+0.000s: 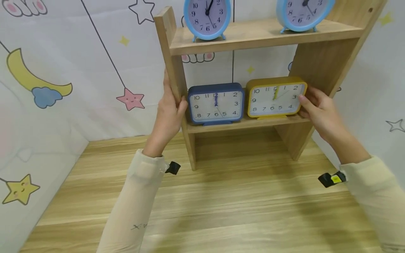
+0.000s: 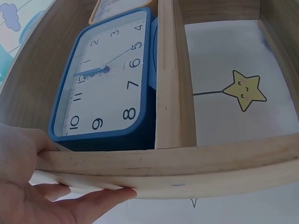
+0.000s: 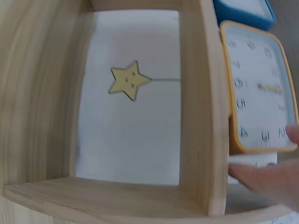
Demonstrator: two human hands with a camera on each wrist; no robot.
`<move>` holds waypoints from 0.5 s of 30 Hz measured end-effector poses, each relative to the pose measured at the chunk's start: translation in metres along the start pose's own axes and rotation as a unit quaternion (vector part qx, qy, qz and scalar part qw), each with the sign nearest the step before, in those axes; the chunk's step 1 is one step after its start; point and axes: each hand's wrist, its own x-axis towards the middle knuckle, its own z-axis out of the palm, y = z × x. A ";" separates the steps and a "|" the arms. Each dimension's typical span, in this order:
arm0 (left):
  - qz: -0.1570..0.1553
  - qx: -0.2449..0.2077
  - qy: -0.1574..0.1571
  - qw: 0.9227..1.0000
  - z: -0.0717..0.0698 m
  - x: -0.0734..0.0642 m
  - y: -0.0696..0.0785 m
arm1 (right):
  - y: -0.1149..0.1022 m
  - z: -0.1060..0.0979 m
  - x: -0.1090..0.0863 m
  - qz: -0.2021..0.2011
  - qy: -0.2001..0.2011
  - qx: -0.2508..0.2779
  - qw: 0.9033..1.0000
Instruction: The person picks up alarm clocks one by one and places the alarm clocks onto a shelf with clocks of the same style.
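Observation:
A wooden shelf [image 1: 267, 40] carries a blue rectangular alarm clock [image 1: 229, 103] and a yellow one [image 1: 288, 102], upright side by side on its middle board. My left hand [image 1: 169, 114] grips the shelf's left side panel [image 2: 117, 163], thumb on the inner side next to the blue clock and fingers along the outside. At the other end, my right hand [image 1: 326, 112] holds the yellow clock by its right edge. Its thumb [image 3: 292, 134] lies over the front of the rim; in the head view the other fingers are partly hidden behind the clock.
Two round light-blue alarm clocks, one at left [image 1: 207, 15] and one at right [image 1: 303, 12], stand on the upper board. The shelf rests on a wood-grain tabletop [image 1: 240, 211], against a white backdrop [image 1: 101, 88] printed with stars and a moon.

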 end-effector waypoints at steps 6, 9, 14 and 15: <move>0.005 0.006 0.015 1.000 0.002 -0.002 0.002 | 0.008 0.015 -0.022 -0.030 0.100 -0.060 0.993; 0.014 0.013 0.022 1.000 0.003 -0.003 0.003 | 0.012 0.020 -0.032 -0.055 0.132 -0.025 0.989; 0.027 0.019 0.028 0.999 0.002 -0.010 0.004 | 0.015 0.024 -0.045 -0.099 0.153 -0.021 0.983; 0.026 0.021 0.026 0.999 0.001 -0.012 0.004 | 0.015 0.025 -0.048 -0.106 0.155 -0.032 0.982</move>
